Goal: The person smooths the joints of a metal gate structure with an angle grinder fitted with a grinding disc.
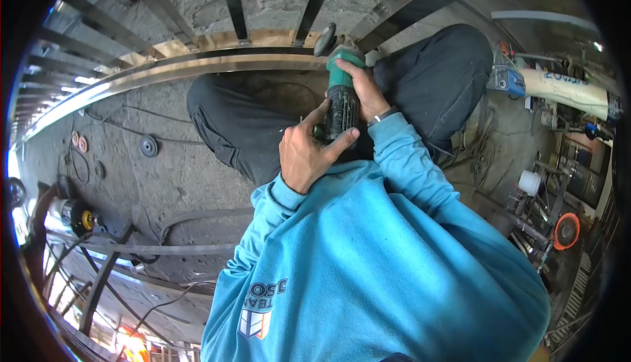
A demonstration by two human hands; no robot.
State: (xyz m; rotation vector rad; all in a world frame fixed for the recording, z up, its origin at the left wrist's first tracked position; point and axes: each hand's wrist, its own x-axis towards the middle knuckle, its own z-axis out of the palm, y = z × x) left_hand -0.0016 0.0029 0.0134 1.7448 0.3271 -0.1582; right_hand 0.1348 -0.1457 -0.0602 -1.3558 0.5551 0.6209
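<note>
2 hands clamp 1 grinder [342, 102]: left hand [303, 157] round its rear, right hand [365, 91] near the head. Disc [324, 38] meets the far rail [197, 66]; advisable: shallow angle, light steady pressure.

The blue sweatshirt [368, 263] bears a chest print partly readable as "TEAM"; the white roll's [572, 89] blue lettering is illegible.

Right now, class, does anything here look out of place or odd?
Loose discs lie scattered underfoot on the concrete floor among trailing cables, away from the green grinder that the left hand and right hand grip.
</note>
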